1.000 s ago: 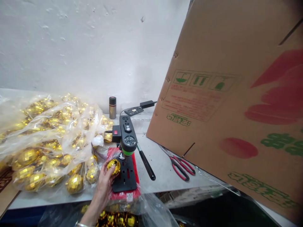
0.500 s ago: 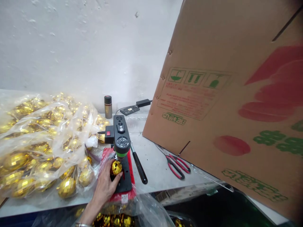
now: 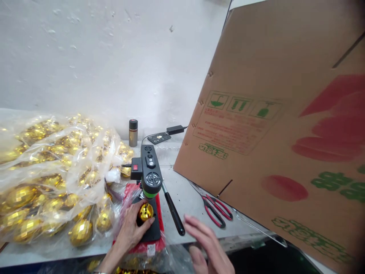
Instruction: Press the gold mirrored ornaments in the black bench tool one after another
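My left hand has its thumb and fingers closed around a small gold mirror-tiled ball. The ball is under the green-ringed head of a black bench press, just over the press's black base. Whether it touches the base I cannot tell. My right hand, a little blurred, is open and holds nothing. Its fingertips are close to the end of the press's black lever handle, apart from it. Red plastic lies under the press.
Clear bags of gold balls cover the table's left. Scissors lie to the right, by a large leaning cardboard box. At the back are a capped bottle, a black phone-like slab and a power adapter.
My right hand has come into view at the lower right, near the lever. My left hand still holds the ball, now slightly away from the press head. The view has shifted a little.
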The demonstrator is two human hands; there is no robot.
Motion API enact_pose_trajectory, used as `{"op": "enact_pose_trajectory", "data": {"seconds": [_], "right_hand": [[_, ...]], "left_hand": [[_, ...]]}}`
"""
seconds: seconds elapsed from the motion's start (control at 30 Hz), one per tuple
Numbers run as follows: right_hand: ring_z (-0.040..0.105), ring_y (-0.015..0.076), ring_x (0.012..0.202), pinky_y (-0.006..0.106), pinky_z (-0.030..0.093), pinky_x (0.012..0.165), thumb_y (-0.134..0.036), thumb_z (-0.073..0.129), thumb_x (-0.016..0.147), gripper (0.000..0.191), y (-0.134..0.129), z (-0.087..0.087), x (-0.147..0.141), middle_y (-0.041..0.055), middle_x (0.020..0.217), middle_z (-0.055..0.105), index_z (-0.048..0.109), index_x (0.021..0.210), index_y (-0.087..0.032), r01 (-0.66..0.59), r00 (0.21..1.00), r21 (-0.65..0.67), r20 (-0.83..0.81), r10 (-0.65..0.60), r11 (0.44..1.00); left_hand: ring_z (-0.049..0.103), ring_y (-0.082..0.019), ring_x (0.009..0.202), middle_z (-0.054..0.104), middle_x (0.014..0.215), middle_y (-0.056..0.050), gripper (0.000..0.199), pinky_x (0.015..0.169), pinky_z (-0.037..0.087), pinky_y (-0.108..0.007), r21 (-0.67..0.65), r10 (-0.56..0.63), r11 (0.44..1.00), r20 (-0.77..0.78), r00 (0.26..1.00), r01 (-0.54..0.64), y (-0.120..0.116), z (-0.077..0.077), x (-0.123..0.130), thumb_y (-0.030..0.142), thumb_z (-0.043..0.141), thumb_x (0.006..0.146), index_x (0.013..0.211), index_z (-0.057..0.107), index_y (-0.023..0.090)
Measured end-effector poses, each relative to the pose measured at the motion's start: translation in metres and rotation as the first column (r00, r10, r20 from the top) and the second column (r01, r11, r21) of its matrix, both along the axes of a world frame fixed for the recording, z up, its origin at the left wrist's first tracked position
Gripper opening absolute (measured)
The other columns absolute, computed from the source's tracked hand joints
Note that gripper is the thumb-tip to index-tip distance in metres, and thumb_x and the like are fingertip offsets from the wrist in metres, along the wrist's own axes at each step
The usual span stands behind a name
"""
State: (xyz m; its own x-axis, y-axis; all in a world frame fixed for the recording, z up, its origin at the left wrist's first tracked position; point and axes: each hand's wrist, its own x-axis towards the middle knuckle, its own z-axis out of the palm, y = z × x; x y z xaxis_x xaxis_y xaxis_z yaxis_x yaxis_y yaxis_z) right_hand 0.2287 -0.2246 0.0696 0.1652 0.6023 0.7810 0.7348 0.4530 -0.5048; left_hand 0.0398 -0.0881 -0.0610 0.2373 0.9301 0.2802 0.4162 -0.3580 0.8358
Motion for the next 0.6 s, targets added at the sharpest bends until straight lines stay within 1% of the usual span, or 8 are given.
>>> {"op": "enact_pose_trajectory", "data": {"seconds": [0.07,0.13,0.2,0.27,0.33,0.43,0.5,0.6], "right_hand": [[0.078,0.0308,0.114,0.042,0.068,0.089,-0.036,0.069,0.102,0.038,0.019,0.016,0.000,0.0159,0.129,0.077,0.070,0.138,-0.023,0.023,0.999,0.068,0.044,-0.026,0.997],[0.077,0.0313,0.116,0.044,0.068,0.089,-0.043,0.071,0.100,0.048,0.037,0.029,-0.004,0.0171,0.131,0.076,0.065,0.143,-0.023,-0.023,0.994,0.101,0.111,0.012,0.995],[0.078,0.0289,0.109,0.042,0.067,0.086,-0.044,0.066,0.103,0.042,0.051,0.038,-0.010,0.0159,0.124,0.078,0.066,0.138,-0.022,-0.086,0.987,0.148,0.147,0.064,0.985],[0.079,0.0237,0.095,0.037,0.065,0.079,-0.041,0.056,0.108,0.030,0.061,0.043,-0.018,0.0122,0.108,0.079,0.070,0.124,-0.020,-0.143,0.984,0.193,0.132,0.118,0.971],[0.074,0.0168,0.076,0.030,0.059,0.069,-0.032,0.049,0.111,0.024,0.069,0.040,-0.027,0.0061,0.089,0.076,0.068,0.102,-0.020,-0.170,0.985,0.221,0.075,0.157,0.960],[0.058,0.0099,0.058,0.025,0.046,0.058,-0.017,0.041,0.111,0.035,0.076,0.025,-0.041,-0.0015,0.070,0.062,0.054,0.079,-0.021,-0.117,0.992,0.288,-0.021,0.128,0.950],[0.050,0.0091,0.054,0.026,0.041,0.057,-0.016,0.038,0.111,0.039,0.079,0.011,-0.048,-0.0033,0.066,0.054,0.049,0.074,-0.022,-0.051,0.995,0.331,-0.061,0.075,0.942],[0.046,0.0099,0.055,0.028,0.039,0.059,-0.019,0.036,0.113,0.041,0.079,-0.003,-0.055,-0.0040,0.066,0.049,0.045,0.073,-0.022,0.007,0.994,0.338,-0.107,0.031,0.941]], "left_hand": [[0.075,-0.037,0.115,0.079,0.125,-0.015,0.050,0.102,0.060,-0.060,0.003,0.013,1.000,-0.008,1.000,-0.013,-0.001,-0.001,0.001,0.046,0.073,0.088,0.131,0.072,0.022],[0.075,-0.038,0.115,0.080,0.124,-0.015,0.051,0.102,0.060,-0.061,0.008,0.024,1.000,-0.020,0.999,-0.024,-0.002,-0.002,0.001,0.046,0.074,0.087,0.132,0.073,0.022],[0.074,-0.038,0.116,0.080,0.125,-0.015,0.052,0.102,0.060,-0.061,0.013,0.026,1.000,-0.023,0.999,-0.026,-0.003,-0.002,0.002,0.045,0.074,0.085,0.132,0.073,0.022],[0.074,-0.038,0.115,0.080,0.123,-0.016,0.052,0.101,0.060,-0.060,0.011,0.025,1.000,-0.021,0.999,-0.025,-0.004,-0.001,0.003,0.045,0.074,0.085,0.131,0.073,0.021],[0.075,-0.037,0.112,0.081,0.121,-0.016,0.050,0.100,0.061,-0.059,0.006,0.022,1.000,-0.018,1.000,-0.021,-0.005,0.001,0.004,0.044,0.073,0.085,0.129,0.074,0.021],[0.076,-0.037,0.109,0.082,0.118,-0.016,0.048,0.097,0.062,-0.056,0.004,0.021,1.000,-0.015,1.000,-0.021,-0.007,0.004,0.005,0.043,0.073,0.084,0.127,0.075,0.021],[0.076,-0.036,0.107,0.082,0.116,-0.016,0.048,0.095,0.063,-0.055,0.003,0.029,1.000,-0.011,1.000,-0.029,-0.007,0.005,0.006,0.042,0.073,0.083,0.126,0.075,0.020],[0.076,-0.035,0.102,0.082,0.111,-0.014,0.047,0.093,0.063,-0.054,-0.001,0.041,0.999,-0.012,0.999,-0.041,-0.008,0.004,0.007,0.043,0.074,0.082,0.123,0.075,0.021]]}}
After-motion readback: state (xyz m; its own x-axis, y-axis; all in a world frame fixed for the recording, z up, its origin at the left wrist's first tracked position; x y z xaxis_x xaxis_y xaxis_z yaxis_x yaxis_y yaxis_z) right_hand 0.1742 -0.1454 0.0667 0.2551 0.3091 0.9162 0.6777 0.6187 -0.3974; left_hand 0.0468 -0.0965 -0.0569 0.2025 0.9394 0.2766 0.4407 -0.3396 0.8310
